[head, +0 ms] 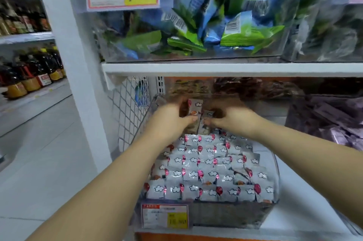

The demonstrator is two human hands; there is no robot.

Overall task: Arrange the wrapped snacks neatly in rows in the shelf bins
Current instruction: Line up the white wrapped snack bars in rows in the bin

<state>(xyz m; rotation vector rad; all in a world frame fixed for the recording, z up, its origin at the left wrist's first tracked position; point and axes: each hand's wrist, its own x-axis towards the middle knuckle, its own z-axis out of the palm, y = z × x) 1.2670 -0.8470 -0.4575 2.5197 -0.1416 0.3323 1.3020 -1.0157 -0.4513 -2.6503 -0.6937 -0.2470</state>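
The clear bin [276, 181] at lower centre holds wrapped snacks [204, 174] in tidy rows; at its back, mid-frame, the left hand [170, 120] and right hand [233, 120] curl their fingers round a few upright packets [194, 110] from either side, though blur hides detail; best square these together, then lay them flush behind the last row.

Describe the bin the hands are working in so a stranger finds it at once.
Under the white shelf board, at the left end beside the wire mesh, sits a clear bin with a price tag on its front. Only it holds rows of grey-white packets printed with clouds and red balloons; purple packets fill its right neighbour, blue and green packets the bin above.
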